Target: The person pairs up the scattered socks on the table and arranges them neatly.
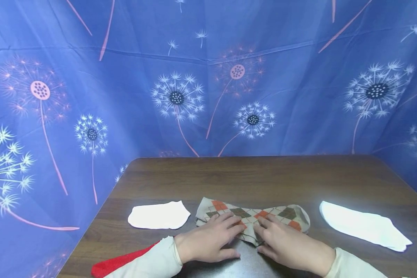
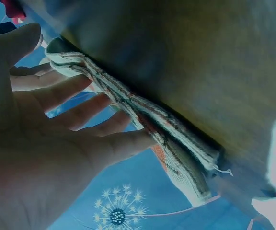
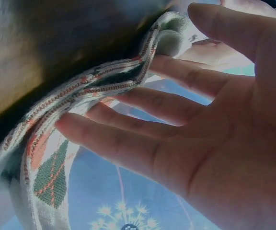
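A beige argyle sock [image 1: 242, 212] with orange and olive diamonds lies sideways on the table, its cuff at the left and its toe at the right. Two knitted layers show along its near edge in both wrist views; whether that is one sock or a stacked pair I cannot tell. My left hand [image 1: 212, 238] rests its straight, spread fingers on the cuff half. On the toe side, my right hand [image 1: 288, 244] touches the fabric [image 3: 51, 175] with extended fingertips. Neither hand curls round the cloth, and both thumbs stand off it.
Left of the argyle sock lies a short white sock [image 1: 158, 215]. A longer white sock [image 1: 363, 224] is at the right. Something red and cloth-like [image 1: 121, 260] sits partly under the left sleeve. Behind the brown wooden table [image 1: 264, 173] hangs a blue dandelion-print cloth [image 1: 208, 116].
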`<state>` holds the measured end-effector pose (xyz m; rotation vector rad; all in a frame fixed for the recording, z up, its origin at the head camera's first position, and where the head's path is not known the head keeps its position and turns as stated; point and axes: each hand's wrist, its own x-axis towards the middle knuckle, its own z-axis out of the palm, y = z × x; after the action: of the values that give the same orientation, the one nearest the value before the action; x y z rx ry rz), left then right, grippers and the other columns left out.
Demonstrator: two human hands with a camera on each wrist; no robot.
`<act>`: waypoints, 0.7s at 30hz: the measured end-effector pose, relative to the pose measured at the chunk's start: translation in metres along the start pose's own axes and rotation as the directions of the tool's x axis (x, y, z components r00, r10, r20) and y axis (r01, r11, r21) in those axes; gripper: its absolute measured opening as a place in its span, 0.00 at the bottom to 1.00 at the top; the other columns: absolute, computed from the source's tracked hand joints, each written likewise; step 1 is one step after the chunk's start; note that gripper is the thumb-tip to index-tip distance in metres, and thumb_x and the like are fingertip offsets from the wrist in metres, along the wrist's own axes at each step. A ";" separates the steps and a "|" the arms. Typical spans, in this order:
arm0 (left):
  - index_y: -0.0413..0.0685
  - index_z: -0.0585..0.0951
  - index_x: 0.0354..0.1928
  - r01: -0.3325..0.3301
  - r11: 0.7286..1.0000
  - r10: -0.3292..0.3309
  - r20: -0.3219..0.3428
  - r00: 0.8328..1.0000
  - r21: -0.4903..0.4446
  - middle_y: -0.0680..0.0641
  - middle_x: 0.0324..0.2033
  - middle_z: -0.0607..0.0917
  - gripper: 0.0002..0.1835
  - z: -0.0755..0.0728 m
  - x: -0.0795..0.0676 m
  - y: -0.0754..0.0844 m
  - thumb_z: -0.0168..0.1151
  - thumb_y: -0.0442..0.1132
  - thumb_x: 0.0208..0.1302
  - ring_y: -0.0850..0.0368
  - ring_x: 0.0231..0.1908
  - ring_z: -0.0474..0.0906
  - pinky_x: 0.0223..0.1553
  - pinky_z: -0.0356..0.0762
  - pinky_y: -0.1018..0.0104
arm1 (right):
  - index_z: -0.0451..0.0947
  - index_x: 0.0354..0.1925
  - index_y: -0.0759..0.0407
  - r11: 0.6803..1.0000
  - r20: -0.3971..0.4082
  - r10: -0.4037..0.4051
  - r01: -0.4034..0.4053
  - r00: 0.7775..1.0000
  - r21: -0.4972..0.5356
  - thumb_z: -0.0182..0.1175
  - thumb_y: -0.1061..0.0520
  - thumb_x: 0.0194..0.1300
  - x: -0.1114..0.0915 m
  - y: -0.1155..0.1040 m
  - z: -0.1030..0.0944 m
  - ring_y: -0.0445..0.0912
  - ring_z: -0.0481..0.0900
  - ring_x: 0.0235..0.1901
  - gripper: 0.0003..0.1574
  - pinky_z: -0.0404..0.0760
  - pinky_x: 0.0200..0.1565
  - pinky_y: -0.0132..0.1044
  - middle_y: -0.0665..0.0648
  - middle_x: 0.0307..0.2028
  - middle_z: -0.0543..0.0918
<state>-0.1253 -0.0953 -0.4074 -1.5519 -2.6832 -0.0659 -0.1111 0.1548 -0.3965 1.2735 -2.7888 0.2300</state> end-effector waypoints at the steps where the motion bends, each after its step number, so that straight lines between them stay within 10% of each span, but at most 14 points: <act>1: 0.49 0.69 0.70 -0.002 1.000 0.002 -0.002 1.000 -0.006 0.47 0.66 0.71 0.34 0.000 0.002 -0.002 0.53 0.61 0.71 0.51 0.67 0.64 0.63 0.69 0.52 | 0.76 0.39 0.54 1.000 0.008 0.009 -0.009 1.000 0.013 0.71 0.49 0.58 0.002 0.002 0.000 0.52 0.77 0.43 0.17 0.82 0.36 0.41 0.53 0.40 0.80; 21: 0.48 0.73 0.66 0.005 0.998 -0.009 -0.061 0.998 -0.064 0.48 0.62 0.75 0.31 0.003 0.030 -0.039 0.62 0.57 0.67 0.53 0.64 0.68 0.65 0.66 0.58 | 0.76 0.30 0.53 1.000 -0.051 -0.005 0.006 0.999 0.009 0.66 0.54 0.64 0.033 0.035 -0.001 0.40 0.73 0.29 0.10 0.78 0.32 0.37 0.46 0.28 0.76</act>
<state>-0.1739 -0.0885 -0.4098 -1.5307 -2.6649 -0.1983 -0.1592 0.1533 -0.3950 1.2592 -2.7448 0.2708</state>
